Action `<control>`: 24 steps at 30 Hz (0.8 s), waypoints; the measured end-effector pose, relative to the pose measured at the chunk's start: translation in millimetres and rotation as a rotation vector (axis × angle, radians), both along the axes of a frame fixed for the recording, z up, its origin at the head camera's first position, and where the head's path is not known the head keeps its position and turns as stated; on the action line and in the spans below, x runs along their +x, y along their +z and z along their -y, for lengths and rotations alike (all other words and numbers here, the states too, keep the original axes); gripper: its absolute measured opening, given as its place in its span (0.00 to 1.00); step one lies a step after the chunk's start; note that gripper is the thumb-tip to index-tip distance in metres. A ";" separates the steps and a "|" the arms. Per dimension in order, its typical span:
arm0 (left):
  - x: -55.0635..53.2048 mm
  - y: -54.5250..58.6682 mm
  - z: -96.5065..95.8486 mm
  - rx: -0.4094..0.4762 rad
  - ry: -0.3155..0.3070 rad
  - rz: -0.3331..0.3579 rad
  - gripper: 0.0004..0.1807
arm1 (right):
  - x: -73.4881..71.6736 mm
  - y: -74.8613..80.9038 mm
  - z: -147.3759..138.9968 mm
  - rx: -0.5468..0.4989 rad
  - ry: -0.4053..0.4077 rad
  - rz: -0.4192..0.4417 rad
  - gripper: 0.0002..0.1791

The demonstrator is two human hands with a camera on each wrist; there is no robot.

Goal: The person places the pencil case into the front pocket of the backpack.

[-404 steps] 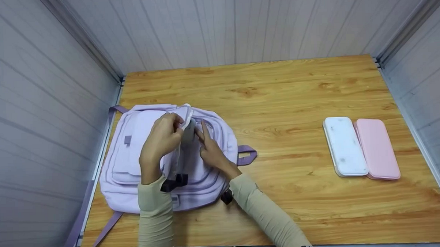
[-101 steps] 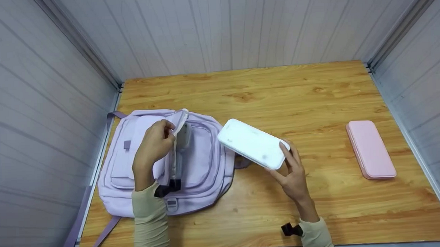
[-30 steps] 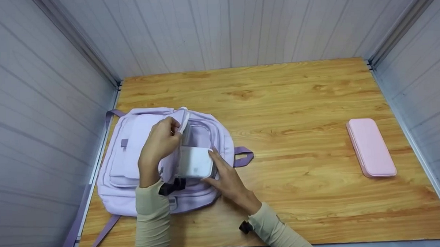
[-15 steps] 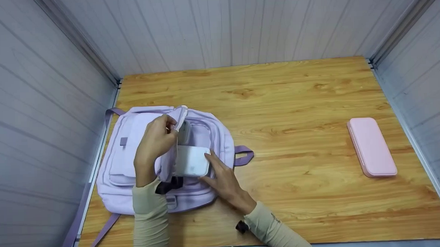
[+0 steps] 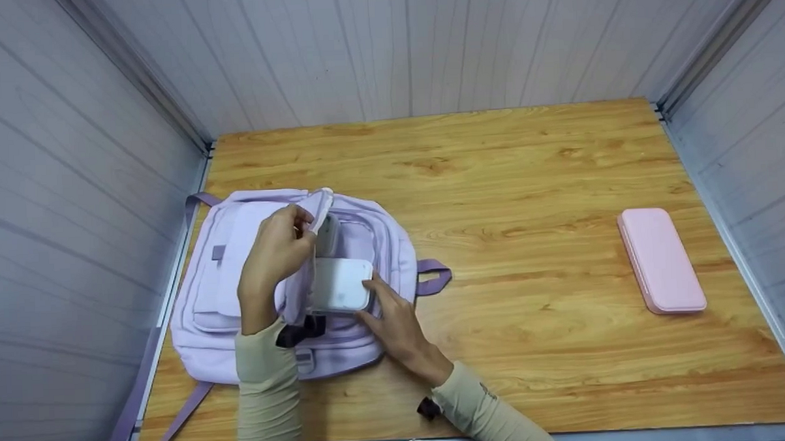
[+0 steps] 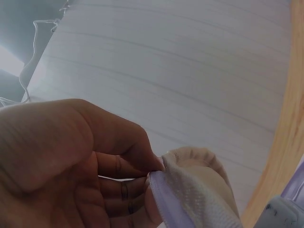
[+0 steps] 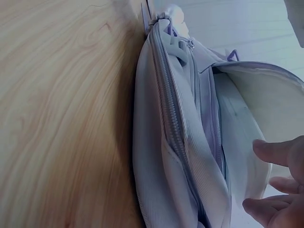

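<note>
A lilac backpack [image 5: 238, 278] lies on the table at the left, its front pocket open. My left hand [image 5: 276, 250] pinches the edge of the pocket flap [image 5: 321, 210] and holds it raised; in the left wrist view the thumb and fingers meet on the fabric [image 6: 194, 197]. My right hand [image 5: 399, 325] grips the near end of a white pencil case [image 5: 342, 284], thumb on one side and fingers on the other. The case's far end is inside the pocket, hidden by the flap. Behind it, a greyish boxy item [image 5: 328, 236] shows in the pocket.
A pink pencil case [image 5: 661, 260] lies at the right of the wooden table [image 5: 527, 163]. Pale panels [image 5: 380, 51] wall the table's back and sides. Purple straps [image 5: 433, 276] stick out from the backpack, and some hang over the left front edge.
The white pencil case has gone from beside the pink one, through the air, into the pocket mouth with my right hand. Lately it has slid slightly further left. My left hand keeps the flap raised.
</note>
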State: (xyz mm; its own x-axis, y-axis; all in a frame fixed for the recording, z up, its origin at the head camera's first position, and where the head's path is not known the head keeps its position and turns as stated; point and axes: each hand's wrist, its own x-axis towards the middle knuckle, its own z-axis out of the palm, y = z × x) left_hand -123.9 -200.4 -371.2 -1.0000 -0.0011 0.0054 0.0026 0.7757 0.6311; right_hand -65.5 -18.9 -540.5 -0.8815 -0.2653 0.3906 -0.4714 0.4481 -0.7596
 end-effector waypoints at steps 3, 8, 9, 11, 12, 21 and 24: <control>-0.1 -0.2 0.0 -0.002 0.001 -0.007 0.14 | 0.6 1.6 -0.2 -0.024 0.002 0.025 0.24; -0.1 -0.2 -0.6 -0.002 -0.004 -0.018 0.14 | -0.9 3.3 -0.8 -0.108 0.020 0.079 0.19; 0.0 -0.2 -0.8 -0.003 -0.005 -0.020 0.14 | -1.4 3.1 -0.9 -0.130 0.029 0.089 0.17; 0.3 -0.5 -0.9 -0.004 -0.007 -0.022 0.14 | -1.7 2.3 -1.1 -0.167 0.057 0.115 0.15; 0.6 -0.3 -1.3 -0.003 -0.006 -0.018 0.14 | -1.9 1.6 -1.2 -0.179 0.076 0.125 0.14; 1.3 0.4 -2.9 -0.006 -0.009 -0.019 0.14 | -3.4 20.1 -0.6 -0.271 0.266 0.240 0.16; 1.0 1.1 -3.5 -0.004 -0.012 -0.014 0.14 | -3.2 35.6 0.1 -0.280 0.319 0.273 0.17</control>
